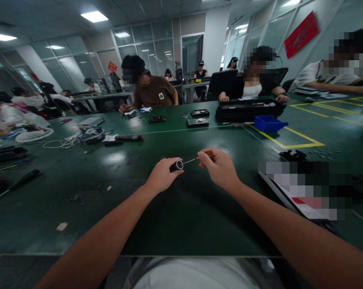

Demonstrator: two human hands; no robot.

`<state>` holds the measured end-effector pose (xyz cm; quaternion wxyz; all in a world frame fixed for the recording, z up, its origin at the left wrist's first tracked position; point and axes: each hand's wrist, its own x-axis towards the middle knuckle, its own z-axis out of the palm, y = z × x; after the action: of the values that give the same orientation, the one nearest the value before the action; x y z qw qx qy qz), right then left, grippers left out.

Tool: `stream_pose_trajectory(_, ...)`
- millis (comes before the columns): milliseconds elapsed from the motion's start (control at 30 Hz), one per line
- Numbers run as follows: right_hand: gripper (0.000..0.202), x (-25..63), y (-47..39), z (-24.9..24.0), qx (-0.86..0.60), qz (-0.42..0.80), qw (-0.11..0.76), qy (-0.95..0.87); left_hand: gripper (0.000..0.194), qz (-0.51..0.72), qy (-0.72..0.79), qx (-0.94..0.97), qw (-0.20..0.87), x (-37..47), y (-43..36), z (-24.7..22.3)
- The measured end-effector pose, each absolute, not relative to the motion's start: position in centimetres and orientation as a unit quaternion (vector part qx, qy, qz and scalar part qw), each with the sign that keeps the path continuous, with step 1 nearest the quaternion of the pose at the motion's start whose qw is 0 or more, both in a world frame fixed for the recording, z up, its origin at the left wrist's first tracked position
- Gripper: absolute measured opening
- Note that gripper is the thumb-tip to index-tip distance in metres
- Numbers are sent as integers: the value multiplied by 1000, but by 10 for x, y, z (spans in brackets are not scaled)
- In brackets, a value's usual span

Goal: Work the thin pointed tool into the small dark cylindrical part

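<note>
My left hand (164,175) is closed around a small black cylindrical part (177,165) with a bright ring at its open end, which faces right. My right hand (218,166) pinches a thin screwdriver (191,161) by its red end. The metal shaft points left, and its tip is at the ringed end of the part; whether it goes inside is too small to tell. Both hands are above the green table (181,224), near its middle.
A tablet-like object (302,196) lies at the right, with screws (324,154) behind it. Further back are a blue tray (268,123), a long black casing (249,110) and circuit boards (197,122). Tools and cables lie left. Several people sit around.
</note>
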<state>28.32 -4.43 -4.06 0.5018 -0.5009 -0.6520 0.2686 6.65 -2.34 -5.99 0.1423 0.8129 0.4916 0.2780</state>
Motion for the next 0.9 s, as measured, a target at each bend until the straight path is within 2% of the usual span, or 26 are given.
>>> stream_pose_trajectory(133,19,282,-41,-48,-480,270,504,-665,38,283,489,813,140,65,-23,-62)
stream_pose_trajectory(300,38,282,-41,-48,-519,230,473,-674,39,281,482,818,141,65,-23,-63)
stream_pose_trajectory(500,28,281,-43,-50,-501,268,495,-658,40,269,487,818,144,65,-23,-64)
stream_pose_trajectory(667,36,281,-43,-48,-505,248,479,-674,40,267,485,819,148,66,-23,-63)
stream_pose_trajectory(767,26,280,-41,-49,-504,262,490,-662,40,269,491,816,146,65,-22,-63)
stream_pose_trajectory(900,20,278,-38,-52,-474,316,546,-614,39,266,500,812,144,65,-23,-62)
